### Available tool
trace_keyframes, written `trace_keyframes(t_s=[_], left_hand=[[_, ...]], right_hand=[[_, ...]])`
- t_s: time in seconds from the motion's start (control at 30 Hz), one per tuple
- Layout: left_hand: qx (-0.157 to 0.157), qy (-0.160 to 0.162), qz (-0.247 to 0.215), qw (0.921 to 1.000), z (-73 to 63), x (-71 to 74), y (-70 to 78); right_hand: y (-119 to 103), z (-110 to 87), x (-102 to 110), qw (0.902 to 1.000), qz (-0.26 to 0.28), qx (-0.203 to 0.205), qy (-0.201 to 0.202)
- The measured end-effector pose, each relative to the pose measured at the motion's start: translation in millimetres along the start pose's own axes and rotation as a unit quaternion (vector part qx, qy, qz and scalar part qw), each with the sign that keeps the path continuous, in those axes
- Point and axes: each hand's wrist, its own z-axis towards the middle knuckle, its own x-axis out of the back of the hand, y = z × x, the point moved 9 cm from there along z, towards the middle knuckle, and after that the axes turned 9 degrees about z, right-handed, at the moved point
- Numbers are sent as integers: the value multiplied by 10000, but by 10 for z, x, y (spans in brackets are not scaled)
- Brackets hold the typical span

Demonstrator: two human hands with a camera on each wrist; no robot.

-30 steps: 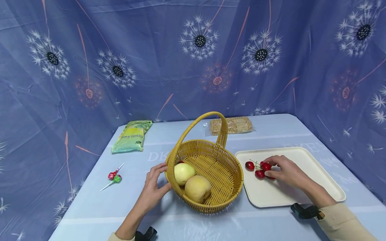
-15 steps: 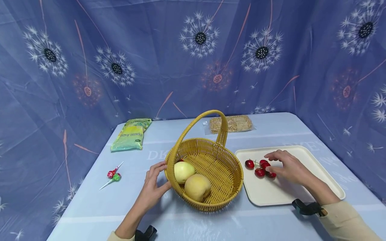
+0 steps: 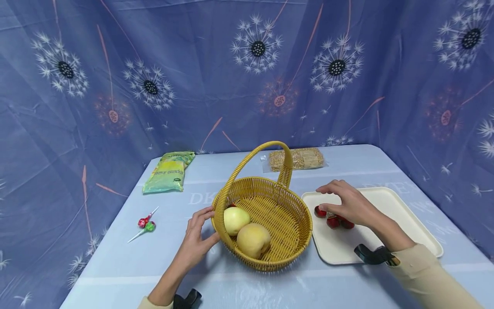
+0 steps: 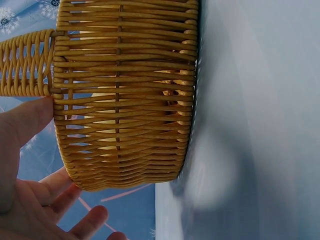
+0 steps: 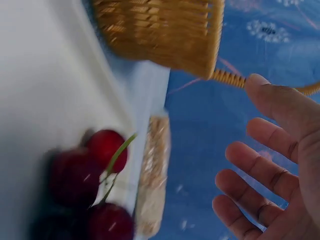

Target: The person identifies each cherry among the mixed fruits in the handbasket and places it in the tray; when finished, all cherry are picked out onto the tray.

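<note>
A yellow wicker basket point(image 3: 287, 253) with an arched handle stands mid-table. Inside it lie a pale green apple point(image 3: 236, 221) and a yellow peach point(image 3: 253, 241); a bit of something red shows behind the apple. My left hand point(image 3: 198, 234) touches the basket's left side, thumb and fingertips at the rim beside the handle's foot. Several red cherries point(image 3: 333, 221) with green stems lie in the left part of a cream tray point(image 3: 401, 214). Over them is my right hand point(image 3: 353, 204), fingers spread and nothing between them. It partly hides the cherries in the head view.
At the table's back left lies a green and yellow packet point(image 3: 166, 174). A clear bag of yellowish grains point(image 3: 297, 159) lies behind the basket. Two lollipops, one red point(image 3: 143, 222) and one green point(image 3: 149, 226), are on the left. A blue dandelion-print curtain point(image 3: 200, 86) surrounds the table.
My right hand has come away from the cherries, lifting and shifting left over the tray toward the basket. The cherries stay on the tray. My left hand keeps its place at the basket.
</note>
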Motion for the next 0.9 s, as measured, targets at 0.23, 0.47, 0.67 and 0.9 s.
trace_keyframes(t_s=[0.23, 0.47, 0.67, 0.9], left_hand=[[14, 10, 23, 10000, 2, -1, 13], [75, -14, 39, 10000, -1, 2, -5], [109, -38, 49, 9999, -4, 3, -10], [131, -59, 88, 9999, -10, -4, -9]], right_hand=[[-280, 221, -121, 9994, 110, 158, -276], [-569, 418, -245, 9975, 138, 455, -517], [-789, 577, -367, 9945, 192, 746, -714], [-991, 745, -518, 9890, 249, 1185, -853]])
